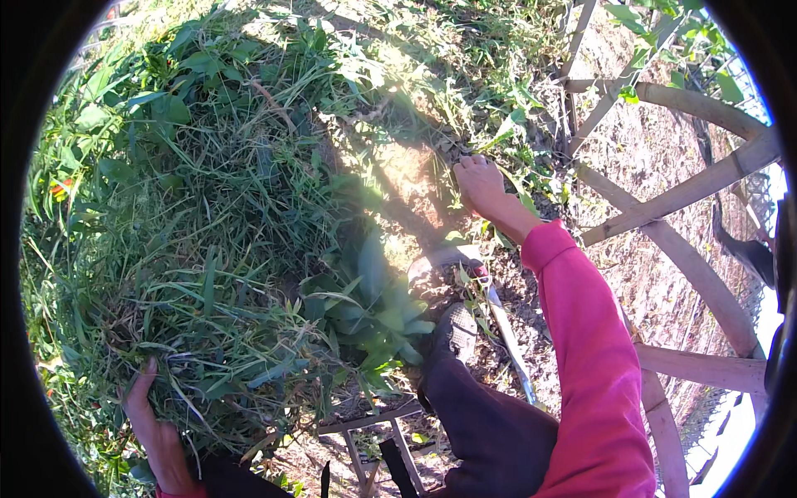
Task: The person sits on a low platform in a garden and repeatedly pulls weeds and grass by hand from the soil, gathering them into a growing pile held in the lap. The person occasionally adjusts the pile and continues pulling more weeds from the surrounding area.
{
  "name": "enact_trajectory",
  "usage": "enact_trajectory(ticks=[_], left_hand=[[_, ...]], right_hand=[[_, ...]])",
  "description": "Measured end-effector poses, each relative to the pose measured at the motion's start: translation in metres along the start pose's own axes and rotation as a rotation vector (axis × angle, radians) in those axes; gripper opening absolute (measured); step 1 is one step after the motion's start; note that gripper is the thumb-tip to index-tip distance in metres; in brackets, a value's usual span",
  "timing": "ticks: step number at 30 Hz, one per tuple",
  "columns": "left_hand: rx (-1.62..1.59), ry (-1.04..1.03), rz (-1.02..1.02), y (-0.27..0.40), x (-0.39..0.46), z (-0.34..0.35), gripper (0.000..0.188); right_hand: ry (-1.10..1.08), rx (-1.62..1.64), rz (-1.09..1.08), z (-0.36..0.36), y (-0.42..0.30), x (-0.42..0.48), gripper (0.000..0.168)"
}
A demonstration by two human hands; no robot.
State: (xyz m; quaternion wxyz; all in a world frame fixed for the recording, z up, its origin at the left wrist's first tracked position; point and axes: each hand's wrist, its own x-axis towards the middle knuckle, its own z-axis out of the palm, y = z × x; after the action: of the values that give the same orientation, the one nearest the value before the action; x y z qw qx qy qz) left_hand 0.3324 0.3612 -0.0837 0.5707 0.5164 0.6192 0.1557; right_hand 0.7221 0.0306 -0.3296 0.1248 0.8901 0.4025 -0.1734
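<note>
A large bundle of pulled grass and weeds (218, 355) lies against my left hand (152, 423). The thumb shows along the bundle's edge, and the other fingers are hidden under the stems. My right hand (482, 187) reaches down to the soil, its fingers curled around thin weeds (464, 152) at ground level. The fingertips are out of sight there. Below that hand, apart from it, a sickle lies on the ground by my shoe (457, 330). Its curved blade (445, 256) points left, and its pale handle (507, 342) runs down towards my leg.
A bamboo lattice fence (685, 193) stands close along my right side, with bare ground behind it. Dense green plants (93, 218) fill the left. Broad-leaved plants (373, 311) grow beside my foot. A small wooden frame (373, 429) is low by my legs.
</note>
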Motion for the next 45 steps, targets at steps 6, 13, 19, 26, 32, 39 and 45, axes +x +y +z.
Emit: enact_trajectory(ticks=[6, 13, 19, 26, 32, 39, 45], left_hand=[[0.035, 0.036, -0.039, 0.011, -0.002, 0.020, 0.023], [-0.007, 0.112, -0.042, 0.006, 0.010, 0.017, 0.025], [-0.044, 0.106, -0.076, 0.003, 0.014, 0.008, 0.028], [-0.009, 0.112, -0.027, 0.003, 0.010, 0.011, 0.027], [0.022, 0.135, -0.043, 0.003, 0.007, 0.007, 0.026], [-0.025, 0.088, -0.056, -0.001, 0.004, 0.008, 0.023], [0.218, -0.039, 0.145, -0.008, 0.004, -0.007, 0.027]], right_hand=[[-0.006, -0.044, 0.001, 0.007, 0.014, 0.034, 0.051], [0.081, -0.005, 0.114, -0.006, 0.008, 0.039, 0.039], [-0.264, -0.289, 0.127, 0.024, 0.034, 0.054, 0.028], [-0.109, -0.154, 0.151, 0.037, 0.034, 0.044, 0.010], [-0.299, -0.134, 0.139, 0.027, 0.026, 0.041, 0.023], [0.005, 0.161, 0.068, 0.016, 0.041, -0.009, 0.007], [0.213, 0.205, 0.111, -0.001, 0.015, -0.070, 0.013]])
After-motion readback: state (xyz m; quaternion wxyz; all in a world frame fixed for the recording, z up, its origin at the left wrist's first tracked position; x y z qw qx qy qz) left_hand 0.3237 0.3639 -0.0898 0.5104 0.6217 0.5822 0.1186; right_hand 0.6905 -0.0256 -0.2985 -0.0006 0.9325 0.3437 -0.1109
